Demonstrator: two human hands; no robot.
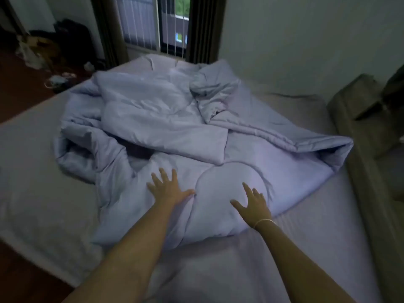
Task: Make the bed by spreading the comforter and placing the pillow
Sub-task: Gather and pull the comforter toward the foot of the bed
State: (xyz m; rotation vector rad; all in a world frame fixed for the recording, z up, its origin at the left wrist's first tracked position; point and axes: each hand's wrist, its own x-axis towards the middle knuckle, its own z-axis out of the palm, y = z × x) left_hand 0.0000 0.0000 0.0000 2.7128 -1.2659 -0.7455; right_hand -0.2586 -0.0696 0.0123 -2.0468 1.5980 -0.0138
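A pale lilac comforter [166, 119] lies crumpled and folded over itself in the middle of the bed [32, 171], which has a light sheet. My left hand [168, 189] rests flat with fingers spread on the comforter's near edge. My right hand [253, 204] is also spread open, over a rounded bulge of the comforter beside the left hand; a thin band circles its wrist. Neither hand grips any fabric. No separate pillow can be made out.
A window with vertical bars [153, 22] and dark curtains [203, 29] stands beyond the bed's far end. Bags and clutter [50, 51] lie on the dark floor at the far left. An olive cushioned piece of furniture [367, 119] runs along the bed's right side.
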